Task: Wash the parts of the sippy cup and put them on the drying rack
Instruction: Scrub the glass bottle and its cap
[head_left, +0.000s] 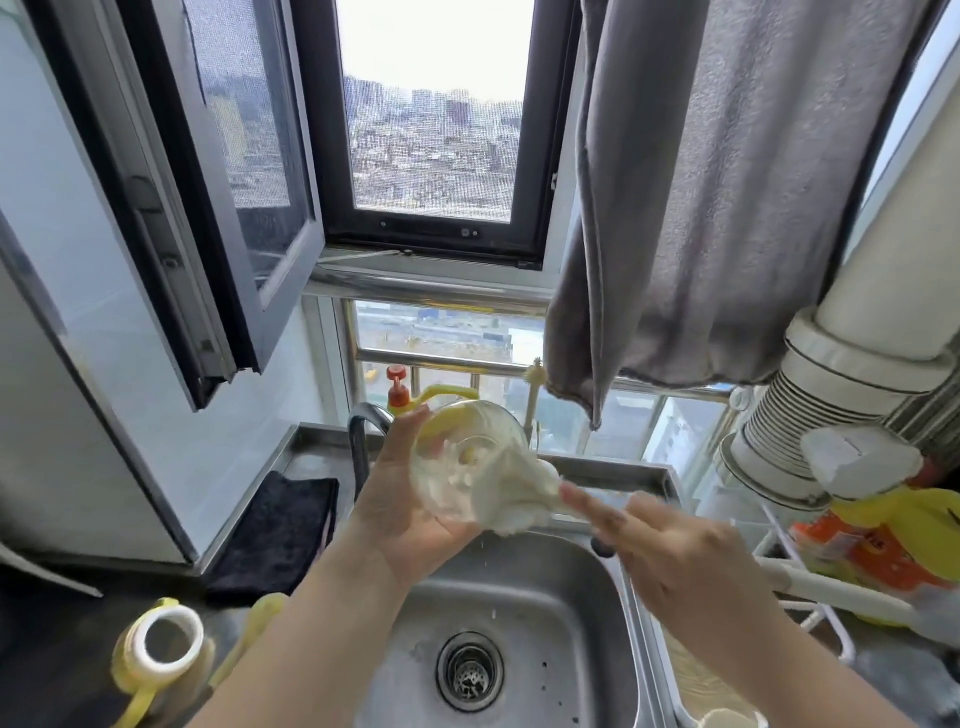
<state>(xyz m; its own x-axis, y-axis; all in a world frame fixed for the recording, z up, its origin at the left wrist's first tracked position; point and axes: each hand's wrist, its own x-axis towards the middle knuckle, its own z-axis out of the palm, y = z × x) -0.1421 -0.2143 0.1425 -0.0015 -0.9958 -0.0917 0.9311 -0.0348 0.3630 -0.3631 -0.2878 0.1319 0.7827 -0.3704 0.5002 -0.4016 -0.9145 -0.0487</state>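
My left hand (400, 499) grips the clear sippy cup body (460, 447) with its yellow handle, tilted above the steel sink (566, 587). A foamy white sponge brush head (514, 491) is pushed into the cup's mouth. My right hand (670, 545) holds the brush by its handle, which is blurred and mostly hidden under the fingers. On the dark counter at lower left lies the cup's yellow and white lid ring (161, 644), with a yellow part (260, 618) beside it. Drops of water fall from the cup toward the sink.
A steel faucet (363, 436) rises behind my left hand. A black cloth (275, 535) lies left of the sink. A white wire drying rack (779, 551) with orange and yellow items stands to the right. A grey towel (727, 208) hangs above.
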